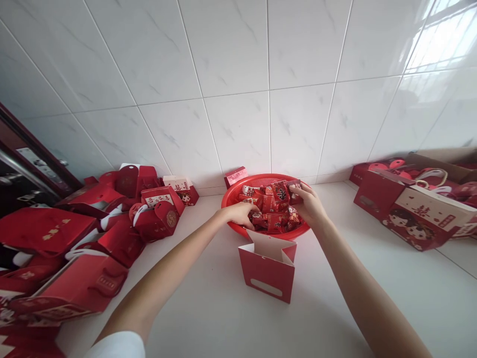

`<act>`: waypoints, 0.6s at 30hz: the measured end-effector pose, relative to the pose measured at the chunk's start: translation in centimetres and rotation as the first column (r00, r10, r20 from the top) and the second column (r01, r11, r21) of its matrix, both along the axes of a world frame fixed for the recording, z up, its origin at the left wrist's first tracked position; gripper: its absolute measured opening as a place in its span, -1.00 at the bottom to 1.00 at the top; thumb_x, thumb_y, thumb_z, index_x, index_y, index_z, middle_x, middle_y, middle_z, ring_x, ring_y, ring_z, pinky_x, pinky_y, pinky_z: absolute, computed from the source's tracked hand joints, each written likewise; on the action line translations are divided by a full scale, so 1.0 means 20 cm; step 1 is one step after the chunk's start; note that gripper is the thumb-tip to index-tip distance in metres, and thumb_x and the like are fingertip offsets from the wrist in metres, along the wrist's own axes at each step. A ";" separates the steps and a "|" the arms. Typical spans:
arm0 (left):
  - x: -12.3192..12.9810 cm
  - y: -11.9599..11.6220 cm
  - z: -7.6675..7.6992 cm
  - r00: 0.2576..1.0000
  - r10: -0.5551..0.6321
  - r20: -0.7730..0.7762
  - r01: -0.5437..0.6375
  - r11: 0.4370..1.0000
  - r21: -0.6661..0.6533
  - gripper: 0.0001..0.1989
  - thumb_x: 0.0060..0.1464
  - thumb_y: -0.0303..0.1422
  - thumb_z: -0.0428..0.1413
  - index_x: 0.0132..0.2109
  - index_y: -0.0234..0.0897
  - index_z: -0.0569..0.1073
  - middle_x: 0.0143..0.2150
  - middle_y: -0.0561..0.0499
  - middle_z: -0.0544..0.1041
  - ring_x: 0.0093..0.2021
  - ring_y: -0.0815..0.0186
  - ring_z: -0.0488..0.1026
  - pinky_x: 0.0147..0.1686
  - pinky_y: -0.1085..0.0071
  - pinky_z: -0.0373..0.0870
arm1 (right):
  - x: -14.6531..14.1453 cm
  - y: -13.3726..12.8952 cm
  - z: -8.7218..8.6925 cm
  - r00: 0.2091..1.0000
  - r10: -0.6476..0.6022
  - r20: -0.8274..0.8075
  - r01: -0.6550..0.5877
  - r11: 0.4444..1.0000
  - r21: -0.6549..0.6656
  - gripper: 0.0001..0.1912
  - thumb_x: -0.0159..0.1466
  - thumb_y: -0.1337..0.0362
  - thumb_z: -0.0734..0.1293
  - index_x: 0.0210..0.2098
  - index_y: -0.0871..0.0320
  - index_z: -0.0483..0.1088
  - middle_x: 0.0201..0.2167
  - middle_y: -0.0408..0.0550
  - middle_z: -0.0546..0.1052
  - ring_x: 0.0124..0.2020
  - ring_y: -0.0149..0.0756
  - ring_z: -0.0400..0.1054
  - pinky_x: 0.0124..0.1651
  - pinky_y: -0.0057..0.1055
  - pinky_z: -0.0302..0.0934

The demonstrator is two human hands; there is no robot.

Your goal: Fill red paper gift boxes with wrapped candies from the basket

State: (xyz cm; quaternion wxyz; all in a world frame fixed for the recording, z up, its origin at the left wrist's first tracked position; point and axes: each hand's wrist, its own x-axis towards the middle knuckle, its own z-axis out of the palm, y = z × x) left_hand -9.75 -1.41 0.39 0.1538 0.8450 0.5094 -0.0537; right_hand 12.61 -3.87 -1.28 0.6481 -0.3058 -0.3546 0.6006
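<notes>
A red plastic basket [228, 195] stands against the wall, filled with small red wrapped packets [276, 222] bearing printed characters. My left hand [241, 214] reaches in over its left rim, fingers curled down among the packets; what they hold, if anything, is hidden. At the basket's right side my right hand [311, 203] has its thumb and fingers closed on a dark red packet [294, 185]. Just in front of the basket, between my forearms, a red paper gift box [267, 272] stands upright with its top open and white inner flaps showing.
Several red gift boxes [112, 238] are heaped at the left. A box with cartoon faces [413, 223] stands at the right, before more boxes and a brown carton [428, 161]. A small pink-red box [236, 175] sits behind the basket, by the tiled wall [234, 132].
</notes>
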 end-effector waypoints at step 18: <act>-0.06 0.07 -0.04 0.806 0.197 0.558 -0.209 0.977 -0.043 -0.78 -0.06 -0.55 0.13 -0.24 -0.29 0.59 -0.30 -0.01 0.64 -0.27 0.28 0.58 -0.23 0.44 0.48 | 0.00 0.02 0.00 0.999 -0.034 -0.009 0.034 0.999 -0.008 -0.74 -0.12 0.26 0.58 -0.46 0.10 0.50 -0.46 -0.15 0.59 -0.42 -0.28 0.46 -0.41 -0.38 0.38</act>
